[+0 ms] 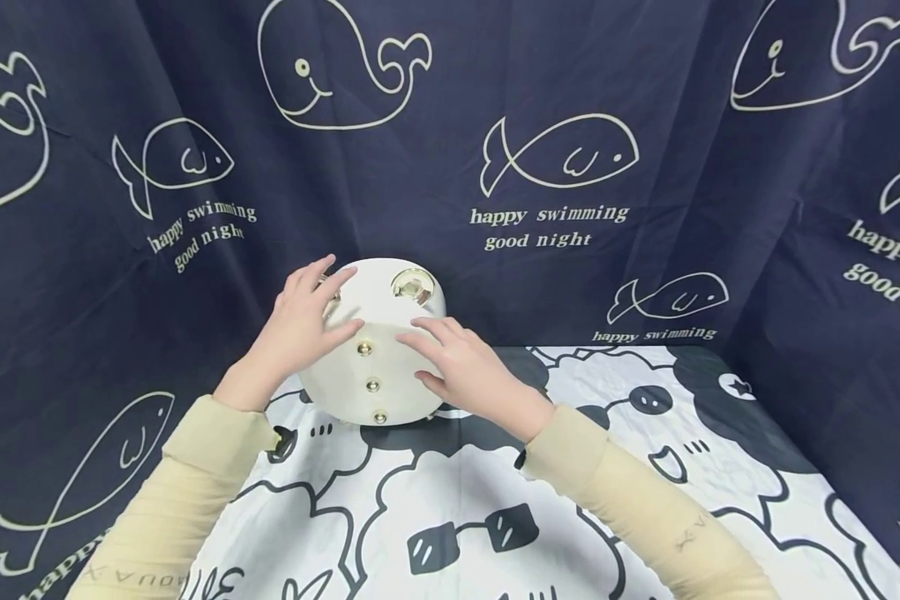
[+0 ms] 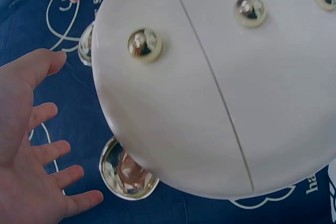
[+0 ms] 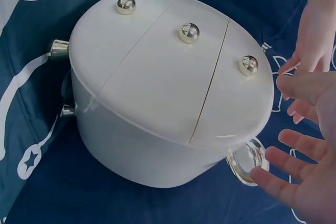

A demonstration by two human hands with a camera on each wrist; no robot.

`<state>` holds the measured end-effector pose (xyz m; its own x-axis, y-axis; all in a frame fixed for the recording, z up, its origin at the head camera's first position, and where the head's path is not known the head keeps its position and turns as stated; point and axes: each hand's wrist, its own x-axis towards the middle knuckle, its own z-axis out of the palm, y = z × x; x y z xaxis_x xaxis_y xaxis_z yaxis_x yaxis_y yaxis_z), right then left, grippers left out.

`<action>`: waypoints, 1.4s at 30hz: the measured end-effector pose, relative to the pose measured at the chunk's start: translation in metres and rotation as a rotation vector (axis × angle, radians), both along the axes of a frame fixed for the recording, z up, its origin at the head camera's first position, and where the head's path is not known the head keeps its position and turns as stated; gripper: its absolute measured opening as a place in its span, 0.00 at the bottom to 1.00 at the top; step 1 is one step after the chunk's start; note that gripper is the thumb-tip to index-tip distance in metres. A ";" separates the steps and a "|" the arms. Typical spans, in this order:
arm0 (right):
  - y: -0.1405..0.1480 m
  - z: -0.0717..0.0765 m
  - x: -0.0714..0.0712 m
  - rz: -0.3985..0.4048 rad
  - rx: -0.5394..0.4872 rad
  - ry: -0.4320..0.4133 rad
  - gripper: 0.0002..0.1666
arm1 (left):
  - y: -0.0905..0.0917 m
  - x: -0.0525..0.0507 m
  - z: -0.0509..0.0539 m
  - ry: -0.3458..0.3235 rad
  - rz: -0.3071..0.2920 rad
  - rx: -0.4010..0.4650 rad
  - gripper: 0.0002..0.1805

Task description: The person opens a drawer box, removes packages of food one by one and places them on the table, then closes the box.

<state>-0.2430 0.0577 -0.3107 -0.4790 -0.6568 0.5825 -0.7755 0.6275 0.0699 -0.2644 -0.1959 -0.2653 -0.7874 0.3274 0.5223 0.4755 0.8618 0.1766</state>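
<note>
A glossy white rounded cabinet [image 1: 412, 392] with thin seams across its front stands on the cloth by the back curtain. Three gold ball knobs [image 3: 189, 33] run in a line down that front. On top sit two shiny gold round fittings [image 1: 414, 286], the left one partly hidden behind fingers. My left hand [image 1: 300, 321] is spread at the cabinet's upper left, holding nothing. Over its front right hovers my right hand [image 1: 465, 367], fingers apart and loosely bent. Both wrist views show gaps between the fingers and the cabinet; contact elsewhere I cannot tell.
A dark blue curtain [image 1: 555, 292] with white whale and fish outlines hangs behind and at both sides. The table is covered by a black-and-white cartoon cloth [image 1: 480, 475]. Small gold conical feet [image 3: 59, 49] stick out from the cabinet's underside.
</note>
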 end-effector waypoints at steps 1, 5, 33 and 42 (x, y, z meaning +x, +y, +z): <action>-0.002 0.000 -0.001 0.000 0.005 0.002 0.32 | -0.001 -0.002 0.001 -0.009 0.010 -0.002 0.37; -0.012 -0.003 -0.005 0.000 0.031 0.012 0.31 | -0.006 -0.011 0.006 -0.020 0.050 -0.002 0.36; -0.059 -0.026 -0.023 0.003 0.011 0.174 0.23 | -0.044 -0.070 0.004 -0.365 0.007 0.407 0.27; -0.070 -0.036 -0.032 -0.025 0.029 0.280 0.18 | -0.054 -0.075 0.003 -0.446 -0.005 0.402 0.23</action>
<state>-0.2749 -0.0119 -0.3465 -0.3184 -0.6647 0.6758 -0.7076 0.6411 0.2971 -0.3395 -0.2497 -0.2620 -0.9581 0.1770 0.2250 0.2841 0.6841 0.6718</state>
